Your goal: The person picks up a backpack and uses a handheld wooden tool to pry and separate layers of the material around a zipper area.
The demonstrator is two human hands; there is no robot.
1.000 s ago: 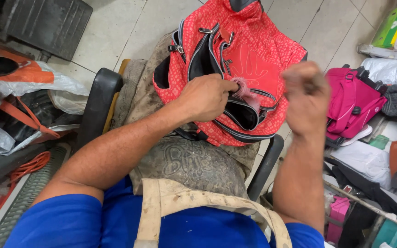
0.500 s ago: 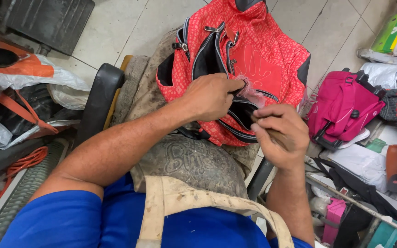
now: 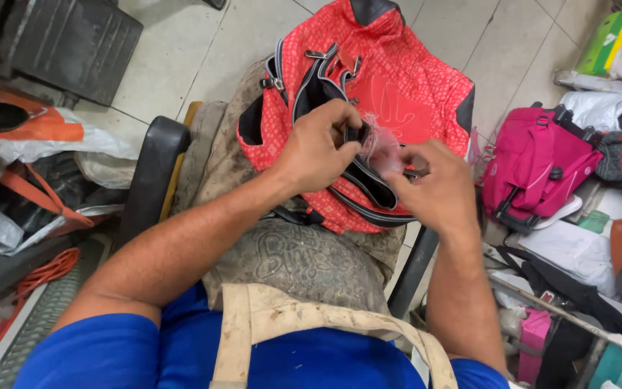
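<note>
Nearest the camera, a beige canvas apron strap [image 3: 304, 320] crosses a blue shirt above a grimy grey cloth [image 3: 304, 256] spread over the lap. Just beyond, the left hand [image 3: 318, 148] curls its fingers closed on the black-trimmed zip opening of a red patterned fabric backpack [image 3: 397, 86] lying on that cloth, while the right hand [image 3: 437, 187] pinches frayed pink lining [image 3: 379, 140] at the same opening. Farther right, a pink wheeled bag [image 3: 534, 162] sits on the tiled floor [image 3: 181, 65].

Backpack [image 3: 390, 94] on lap; both hands on its opening; second backpack [image 3: 534, 162] on floor, right.
</note>
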